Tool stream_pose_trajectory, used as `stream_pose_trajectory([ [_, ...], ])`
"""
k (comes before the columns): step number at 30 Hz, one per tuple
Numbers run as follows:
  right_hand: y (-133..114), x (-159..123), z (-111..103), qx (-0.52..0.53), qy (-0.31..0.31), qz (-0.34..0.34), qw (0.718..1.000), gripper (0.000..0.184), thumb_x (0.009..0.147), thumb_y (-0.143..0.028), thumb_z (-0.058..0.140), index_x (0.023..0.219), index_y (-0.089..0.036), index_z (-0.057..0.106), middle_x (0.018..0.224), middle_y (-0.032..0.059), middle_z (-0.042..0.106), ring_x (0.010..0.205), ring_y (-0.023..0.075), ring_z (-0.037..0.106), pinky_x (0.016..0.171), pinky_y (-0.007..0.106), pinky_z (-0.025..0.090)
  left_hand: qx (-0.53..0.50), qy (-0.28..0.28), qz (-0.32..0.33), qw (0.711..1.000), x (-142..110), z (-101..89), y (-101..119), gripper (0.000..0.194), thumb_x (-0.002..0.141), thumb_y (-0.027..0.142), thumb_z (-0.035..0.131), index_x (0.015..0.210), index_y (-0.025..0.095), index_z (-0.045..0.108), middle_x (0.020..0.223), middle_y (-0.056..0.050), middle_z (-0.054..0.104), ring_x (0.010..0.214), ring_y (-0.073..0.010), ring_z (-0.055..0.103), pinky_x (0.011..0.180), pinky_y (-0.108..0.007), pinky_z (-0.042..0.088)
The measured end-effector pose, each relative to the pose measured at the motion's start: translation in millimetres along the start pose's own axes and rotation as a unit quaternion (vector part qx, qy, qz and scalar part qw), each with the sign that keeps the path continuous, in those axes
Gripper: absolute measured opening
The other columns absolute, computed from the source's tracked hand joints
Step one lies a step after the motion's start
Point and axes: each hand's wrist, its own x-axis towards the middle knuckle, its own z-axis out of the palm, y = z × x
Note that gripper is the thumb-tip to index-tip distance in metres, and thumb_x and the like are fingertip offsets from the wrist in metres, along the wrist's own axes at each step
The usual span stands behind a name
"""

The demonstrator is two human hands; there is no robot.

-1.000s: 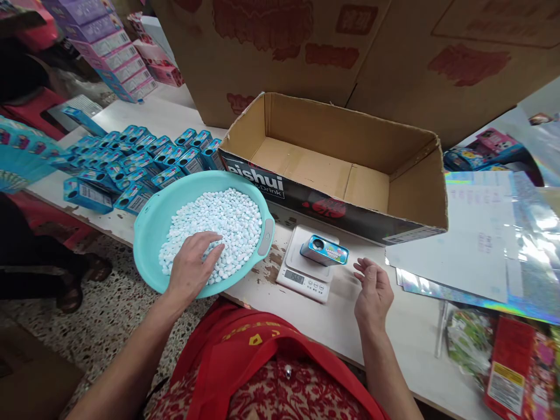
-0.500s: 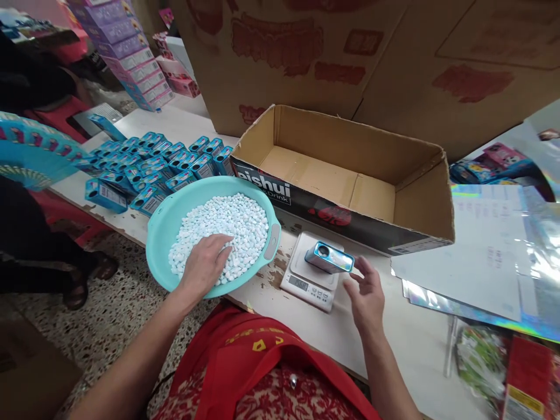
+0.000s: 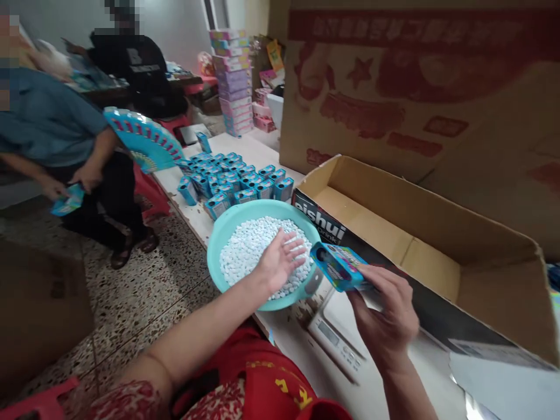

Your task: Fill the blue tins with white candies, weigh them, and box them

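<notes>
My left hand point(image 3: 282, 261) is palm up with its fingers spread, over the small white candy-like pieces point(image 3: 245, 248) that fill a turquoise basin point(image 3: 214, 248). Nothing shows in that palm. My right hand point(image 3: 391, 309) grips a small blue printed box point(image 3: 339, 265) by its end, thumb below and fingers above. The box is tilted, and the dark round hole in its end faces the basin, close to the basin's right handle. Below the held box lies a white digital scale point(image 3: 335, 338), partly covered by my right hand and forearm.
Rows of similar blue boxes point(image 3: 227, 181) stand behind the basin. A long open carton point(image 3: 376, 227) runs along the right, before a tall cardboard sheet point(image 3: 371, 105). At left a co-worker point(image 3: 52, 128) holds a blue packet point(image 3: 69, 200); another person point(image 3: 135, 70) sits farther back.
My right hand has lifted the blue box off the scale and moved it to the basin's edge. My left hand has turned palm up. The view has swung left.
</notes>
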Motion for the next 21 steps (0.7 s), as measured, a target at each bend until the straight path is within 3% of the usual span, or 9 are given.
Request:
stream_pose_trajectory([
  [3,-7.7,15.9,28.2,-0.026,-0.058,-0.073,0.995,0.018,0.089,-0.024,0.058,0.107,-0.024,0.06,0.097,0.0039,0.068,0.089,0.0214,0.062,0.081,0.037,0.041,-0.085,0.036,0.0,0.996,2.2,13.8,-0.9,0.037,0.097,0.044,0.038,0.105,0.014,0.057,0.08,-0.005,0.061,0.062,-0.0144,0.06,0.061,-0.027,0.048],
  [5,-9.5,22.3,42.7,-0.035,-0.064,-0.098,0.993,0.017,0.09,-0.024,0.056,0.107,-0.023,0.059,0.098,0.0043,0.068,0.09,0.0211,0.062,0.082,0.036,0.039,-0.132,0.044,0.018,0.99,3.7,16.5,2.0,0.034,0.097,0.042,0.037,0.103,0.015,0.057,0.076,-0.005,0.059,0.063,-0.0157,0.06,0.062,-0.027,0.049],
  [10,-9.6,28.9,55.9,-0.049,-0.066,-0.126,0.989,0.014,0.092,-0.024,0.054,0.104,-0.02,0.059,0.095,0.0051,0.069,0.088,0.0213,0.061,0.082,0.036,0.037,-0.171,0.083,0.054,0.98,7.5,8.8,12.9,0.028,0.097,0.034,0.038,0.094,0.013,0.057,0.076,-0.004,0.056,0.059,-0.0122,0.056,0.06,-0.025,0.048],
  [16,-6.1,22.2,57.2,-0.043,-0.051,-0.105,0.992,0.015,0.091,-0.026,0.055,0.104,-0.02,0.059,0.097,0.0059,0.067,0.089,0.0216,0.06,0.083,0.035,0.037,-0.154,0.064,0.045,0.985,11.6,0.6,12.2,0.031,0.097,0.034,0.039,0.092,0.011,0.058,0.077,-0.005,0.057,0.057,-0.0123,0.055,0.054,-0.024,0.046],
  [21,-1.1,14.5,66.3,-0.037,-0.071,-0.061,0.995,0.018,0.091,-0.029,0.053,0.105,-0.021,0.061,0.096,0.0045,0.067,0.089,0.0211,0.06,0.08,0.034,0.036,-0.152,0.083,0.04,0.984,6.1,3.9,12.6,0.027,0.095,0.025,0.041,0.086,0.008,0.06,0.076,-0.007,0.057,0.063,-0.0141,0.058,0.063,-0.027,0.05],
])
